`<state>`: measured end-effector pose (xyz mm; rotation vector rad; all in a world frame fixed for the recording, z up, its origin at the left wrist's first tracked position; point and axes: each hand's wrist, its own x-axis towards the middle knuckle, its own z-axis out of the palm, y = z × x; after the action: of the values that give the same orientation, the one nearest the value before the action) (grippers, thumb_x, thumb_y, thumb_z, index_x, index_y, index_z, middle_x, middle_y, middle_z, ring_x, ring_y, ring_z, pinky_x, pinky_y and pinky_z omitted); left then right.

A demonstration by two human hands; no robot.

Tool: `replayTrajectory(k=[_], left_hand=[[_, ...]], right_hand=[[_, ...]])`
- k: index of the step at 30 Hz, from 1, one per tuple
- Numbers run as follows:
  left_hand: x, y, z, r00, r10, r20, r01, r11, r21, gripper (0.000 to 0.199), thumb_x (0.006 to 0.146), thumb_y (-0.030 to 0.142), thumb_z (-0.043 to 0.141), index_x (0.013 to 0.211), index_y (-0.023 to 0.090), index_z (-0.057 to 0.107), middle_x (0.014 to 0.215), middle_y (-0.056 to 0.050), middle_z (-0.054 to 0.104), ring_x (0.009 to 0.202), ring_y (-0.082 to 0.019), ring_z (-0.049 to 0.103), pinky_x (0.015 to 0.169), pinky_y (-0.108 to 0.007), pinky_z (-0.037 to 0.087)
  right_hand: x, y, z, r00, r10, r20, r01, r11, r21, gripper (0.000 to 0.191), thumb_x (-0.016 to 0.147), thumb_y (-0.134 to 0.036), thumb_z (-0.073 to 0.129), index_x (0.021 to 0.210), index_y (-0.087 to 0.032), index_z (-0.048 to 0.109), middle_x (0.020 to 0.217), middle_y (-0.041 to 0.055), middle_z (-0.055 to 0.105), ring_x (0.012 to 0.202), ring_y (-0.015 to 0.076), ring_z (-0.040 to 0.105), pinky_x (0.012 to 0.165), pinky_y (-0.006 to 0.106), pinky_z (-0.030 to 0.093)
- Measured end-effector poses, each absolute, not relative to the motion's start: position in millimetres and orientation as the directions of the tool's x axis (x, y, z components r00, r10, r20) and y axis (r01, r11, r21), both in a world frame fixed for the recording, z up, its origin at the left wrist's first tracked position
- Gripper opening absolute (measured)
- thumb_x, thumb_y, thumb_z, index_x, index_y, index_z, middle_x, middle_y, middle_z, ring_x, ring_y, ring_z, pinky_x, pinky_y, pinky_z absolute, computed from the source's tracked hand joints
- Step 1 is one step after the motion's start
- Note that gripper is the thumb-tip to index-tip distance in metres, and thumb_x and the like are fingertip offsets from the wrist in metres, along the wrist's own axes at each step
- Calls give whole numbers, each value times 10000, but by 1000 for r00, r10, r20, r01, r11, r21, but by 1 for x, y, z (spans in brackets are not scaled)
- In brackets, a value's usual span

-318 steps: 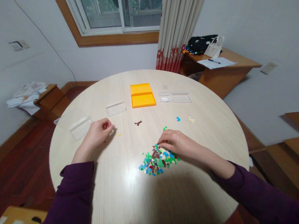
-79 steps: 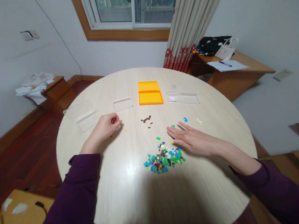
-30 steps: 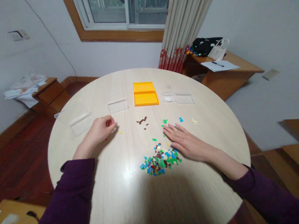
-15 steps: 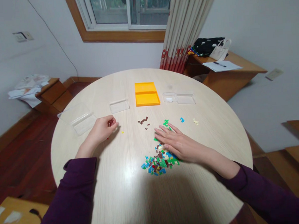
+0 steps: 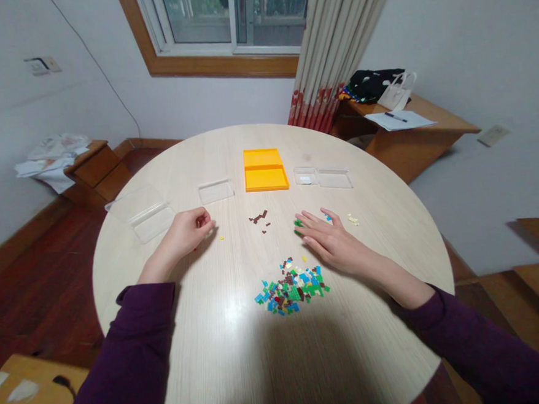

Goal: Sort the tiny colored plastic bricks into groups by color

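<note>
My left hand point(image 5: 186, 232) rests on the table with its fingers curled and the thumb against them; what they hold, if anything, is hidden. A small yellow brick point(image 5: 221, 238) lies just right of it, and a bit of red shows under the hand. My right hand point(image 5: 330, 238) is open, fingers spread, its fingertips at the small green bricks point(image 5: 297, 224) and partly covering them. Small blue bricks point(image 5: 328, 217) show by its index finger. Nearer me lies a mixed pile of small toy bricks point(image 5: 294, 289). A yellow brick point(image 5: 304, 258) sits at the pile's top edge.
Brown bricks point(image 5: 257, 217) lie mid-table and cream bricks point(image 5: 353, 219) at the right. Along the back stand an open orange case point(image 5: 266, 179), a clear tray point(image 5: 216, 191), and an open clear box point(image 5: 335, 178). A larger clear box point(image 5: 151, 222) is beside my left hand.
My right hand has moved up and to the right, off the pile's edge, with green bricks under its fingertips shifting away from the pile. My left hand has stayed in place.
</note>
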<state>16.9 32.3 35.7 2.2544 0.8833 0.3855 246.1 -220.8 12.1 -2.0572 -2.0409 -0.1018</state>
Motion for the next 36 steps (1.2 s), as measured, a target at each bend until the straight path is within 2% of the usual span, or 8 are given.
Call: replayTrajectory(k=[4,9,14,19,24,30,36], left_hand=[[17,34,35,727,686,37,486,-552,677,174,769,262,570,626,191,498,526,25,491,468,-106,421,479,-251,318],[17,32,37,725,688,15,496,-538,682,159,769,257,567,639,193,502,538,24,500,460,-108,432,482,-255,320],[17,33,37,732,680,40,483,-560,674,174,766,254,571,621,191,498,546,13,508,491,-110,437,493,-255,318],[16,34,33,744,667,43,465,-563,683,175,777,283,563,640,196,498,531,16,491,497,-115,431,486,-250,313],[16,35,31,748,663,37,454,-551,700,182,772,297,564,638,200,489,527,12,501,491,-117,427,471,-246,303],[17,34,33,734,677,46,464,-550,695,181,767,263,566,620,200,482,547,8,498,511,-121,430,505,-263,308],[17,32,36,738,673,44,460,-550,697,172,763,247,574,621,198,488,549,13,485,538,-125,424,527,-266,299]], right_hand=[[231,-231,19,-62,960,273,989,95,-109,363,1033,-241,348,1233,-189,647,1420,131,567,1374,258,467,1140,571,289],[216,-244,17,-154,961,229,969,192,-154,358,1025,-223,364,1242,-193,646,1395,110,596,1361,258,482,1116,558,315],[216,-231,15,-93,981,172,972,127,-199,355,1023,-236,380,1230,-189,665,1385,111,605,1352,268,489,1104,550,321],[224,-184,17,-60,989,138,971,90,-221,352,1020,-254,385,1210,-218,679,1394,106,599,1359,276,473,1091,546,303],[225,-152,19,-94,980,177,968,131,-213,289,1003,-234,438,1053,-225,723,1334,92,641,1292,267,522,1022,495,312],[222,-182,23,-96,953,286,957,167,-236,271,1007,-248,445,1050,-224,712,1169,83,712,1132,237,599,972,449,314],[212,-223,26,-184,948,258,931,252,-265,290,1026,-278,429,1082,-213,705,1195,83,699,1155,222,581,976,427,328]])
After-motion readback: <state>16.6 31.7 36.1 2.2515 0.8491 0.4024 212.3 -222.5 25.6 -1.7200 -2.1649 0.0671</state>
